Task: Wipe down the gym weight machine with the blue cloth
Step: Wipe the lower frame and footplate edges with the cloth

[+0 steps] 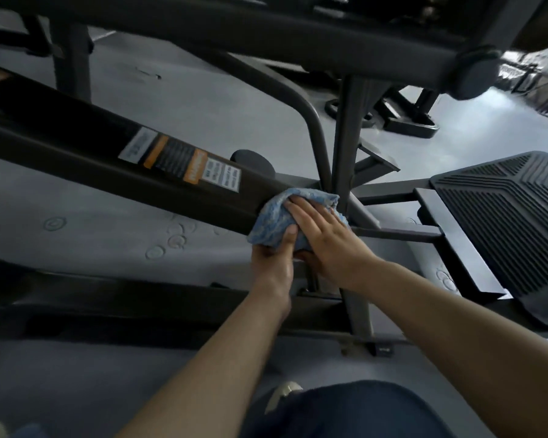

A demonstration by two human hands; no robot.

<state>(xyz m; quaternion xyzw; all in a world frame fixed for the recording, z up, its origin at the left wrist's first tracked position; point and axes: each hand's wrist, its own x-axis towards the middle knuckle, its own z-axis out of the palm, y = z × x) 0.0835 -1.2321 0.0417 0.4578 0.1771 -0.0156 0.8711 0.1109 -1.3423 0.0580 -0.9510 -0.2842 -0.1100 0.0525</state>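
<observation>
The blue cloth (274, 218) is bunched over the lower end of a dark slanted beam (108, 159) of the gym weight machine, just past its orange and white labels (184, 162). My right hand (326, 238) lies flat on top of the cloth with straight fingers, pressing it onto the beam. My left hand (274, 263) grips the cloth's lower edge from underneath, thumb up against the fabric. Its other fingers are hidden under the cloth and my right hand.
A grey upright post (348, 128) and a curved tube (310, 121) rise just behind the cloth. A ribbed black footplate (503, 216) sits to the right. Another black frame bar (108, 308) runs along the grey floor (140, 99) near me. My knee (345, 412) shows at the bottom.
</observation>
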